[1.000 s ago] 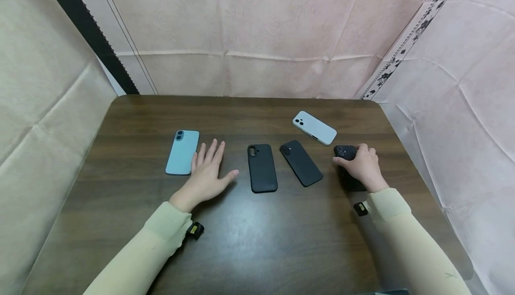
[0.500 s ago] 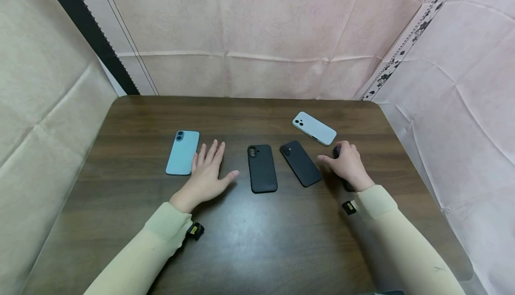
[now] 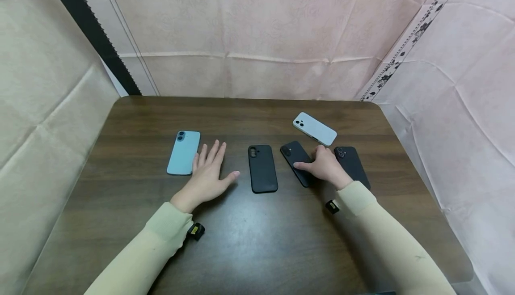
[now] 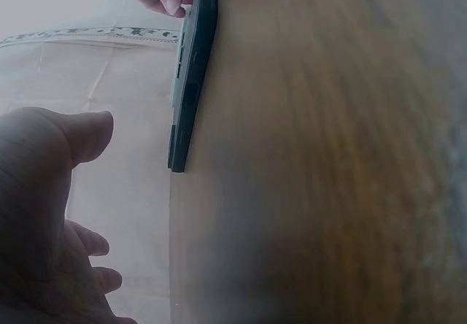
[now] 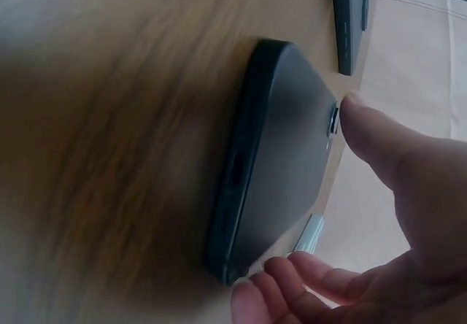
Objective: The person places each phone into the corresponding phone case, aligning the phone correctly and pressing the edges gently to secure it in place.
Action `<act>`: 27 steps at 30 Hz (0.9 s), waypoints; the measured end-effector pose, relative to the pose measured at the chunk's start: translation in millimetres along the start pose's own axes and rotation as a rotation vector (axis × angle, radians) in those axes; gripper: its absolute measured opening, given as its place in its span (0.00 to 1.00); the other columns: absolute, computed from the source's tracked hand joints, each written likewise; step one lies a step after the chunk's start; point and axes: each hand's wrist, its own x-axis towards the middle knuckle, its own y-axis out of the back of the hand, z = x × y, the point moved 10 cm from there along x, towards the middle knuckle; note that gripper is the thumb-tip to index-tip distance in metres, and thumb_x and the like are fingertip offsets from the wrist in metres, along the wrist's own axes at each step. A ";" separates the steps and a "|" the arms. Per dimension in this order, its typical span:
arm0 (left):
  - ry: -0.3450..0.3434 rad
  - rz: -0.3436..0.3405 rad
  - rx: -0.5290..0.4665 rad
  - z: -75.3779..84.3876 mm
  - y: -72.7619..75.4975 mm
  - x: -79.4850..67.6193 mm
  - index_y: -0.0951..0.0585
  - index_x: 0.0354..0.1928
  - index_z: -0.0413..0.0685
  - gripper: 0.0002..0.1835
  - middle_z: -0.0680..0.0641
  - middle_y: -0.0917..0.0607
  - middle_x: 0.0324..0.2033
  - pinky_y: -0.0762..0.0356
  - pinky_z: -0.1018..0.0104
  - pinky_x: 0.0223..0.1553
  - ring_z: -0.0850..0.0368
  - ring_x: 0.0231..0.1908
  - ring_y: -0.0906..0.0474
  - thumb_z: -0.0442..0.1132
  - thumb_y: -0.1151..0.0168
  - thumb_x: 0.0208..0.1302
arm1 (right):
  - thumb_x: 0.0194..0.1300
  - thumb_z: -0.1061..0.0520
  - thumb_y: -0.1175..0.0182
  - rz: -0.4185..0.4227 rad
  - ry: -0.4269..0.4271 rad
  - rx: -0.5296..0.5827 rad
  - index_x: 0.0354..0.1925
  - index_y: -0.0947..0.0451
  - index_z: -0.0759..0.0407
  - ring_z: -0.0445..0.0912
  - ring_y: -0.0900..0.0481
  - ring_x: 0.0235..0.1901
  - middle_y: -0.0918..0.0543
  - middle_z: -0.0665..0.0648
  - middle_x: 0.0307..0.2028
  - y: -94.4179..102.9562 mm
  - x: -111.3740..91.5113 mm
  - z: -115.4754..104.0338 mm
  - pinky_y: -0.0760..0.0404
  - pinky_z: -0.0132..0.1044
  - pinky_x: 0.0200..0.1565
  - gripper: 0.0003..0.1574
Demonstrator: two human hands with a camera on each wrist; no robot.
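My left hand (image 3: 205, 174) lies with fingers spread over the table, its fingertips beside the light blue phone (image 3: 183, 153). My right hand (image 3: 327, 165) reaches over a dark phone (image 3: 293, 152), hiding part of it. Thumb and fingers are apart, on either side of the phone. In the right wrist view the thumb stands off the back of this dark phone (image 5: 284, 163), and the fingertips are right at its edge. Between the hands lies a black phone case (image 3: 263, 172) with a camera cutout. Another dark phone (image 3: 353, 165) lies right of my right hand.
A pale phone (image 3: 315, 128) lies at an angle behind my right hand. The brown wooden table (image 3: 241, 241) has rounded far corners. Light cloth (image 3: 249, 27) hangs behind it and on both sides. A dark object shows at the bottom edge of the head view.
My right hand has moved left, from the rightmost dark phone to the angled dark phone beside it. The rightmost phone is uncovered now. The left hand has stayed put.
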 end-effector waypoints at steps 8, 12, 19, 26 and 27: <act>0.004 0.000 0.000 -2.0 -0.9 -0.2 0.58 0.77 0.53 0.50 0.44 0.59 0.76 0.70 0.36 0.66 0.37 0.72 0.71 0.70 0.50 0.63 | 0.45 0.25 0.32 0.000 -0.064 -0.083 0.49 0.33 0.71 0.57 0.29 0.39 0.29 0.68 0.42 -7.2 6.4 1.4 0.26 0.47 0.39 0.56; -0.002 0.004 0.000 -2.3 -0.4 0.6 0.58 0.77 0.53 0.50 0.44 0.59 0.76 0.71 0.35 0.66 0.37 0.72 0.71 0.69 0.50 0.63 | 0.46 0.26 0.31 -0.018 -0.081 -0.076 0.52 0.35 0.71 0.58 0.28 0.40 0.29 0.69 0.45 -9.2 6.9 0.4 0.26 0.49 0.41 0.58; -0.005 0.001 -0.006 -1.3 -1.6 1.8 0.57 0.77 0.53 0.51 0.44 0.59 0.76 0.71 0.35 0.66 0.37 0.72 0.71 0.70 0.49 0.63 | 0.48 0.27 0.32 -0.061 -0.104 -0.085 0.52 0.35 0.71 0.55 0.26 0.36 0.26 0.66 0.40 -12.3 6.4 -1.1 0.25 0.45 0.37 0.55; -0.012 0.002 -0.014 -0.8 -2.6 2.8 0.57 0.77 0.52 0.50 0.44 0.59 0.75 0.70 0.35 0.66 0.37 0.72 0.71 0.68 0.48 0.63 | 0.48 0.26 0.32 -0.095 -0.128 -0.087 0.56 0.38 0.74 0.55 0.25 0.37 0.26 0.68 0.41 -14.3 7.9 1.4 0.24 0.46 0.38 0.60; -0.012 0.002 -0.014 -0.8 -2.9 2.9 0.57 0.77 0.52 0.50 0.44 0.59 0.75 0.70 0.35 0.66 0.37 0.72 0.71 0.68 0.48 0.63 | 0.48 0.26 0.33 -0.101 -0.134 -0.085 0.57 0.39 0.75 0.56 0.25 0.38 0.26 0.69 0.43 -14.5 7.9 2.4 0.23 0.47 0.40 0.62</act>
